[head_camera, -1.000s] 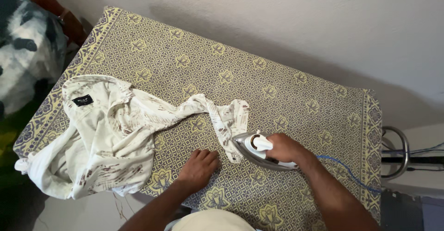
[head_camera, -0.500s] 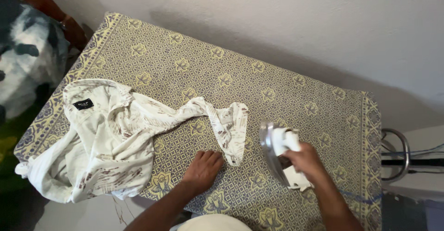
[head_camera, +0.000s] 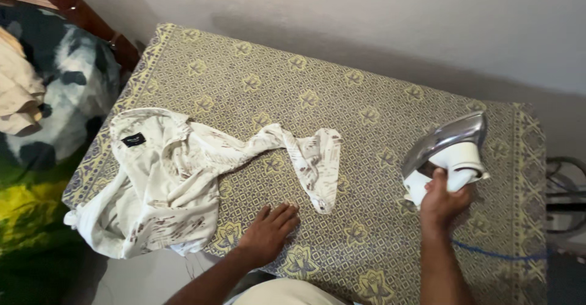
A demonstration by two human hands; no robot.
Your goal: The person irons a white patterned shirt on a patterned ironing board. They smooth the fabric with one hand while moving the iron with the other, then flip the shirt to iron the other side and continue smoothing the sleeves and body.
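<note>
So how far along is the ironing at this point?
Early, by the look of it. Done: only the sleeve lies spread flat on the patterned cover. In hand: the right hand holds the iron tipped up, off the cloth; the left hand rests flat beside the sleeve. Left: the rest of the shirt is bunched and creased.

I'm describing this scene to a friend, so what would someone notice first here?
First, the iron, white with a shiny soleplate, tipped up on its heel at the right end in the right hand. Next, the crumpled cream printed shirt at the left of the yellow patterned cover, one sleeve trailing to the middle. The left hand lies flat near that sleeve's end.
</note>
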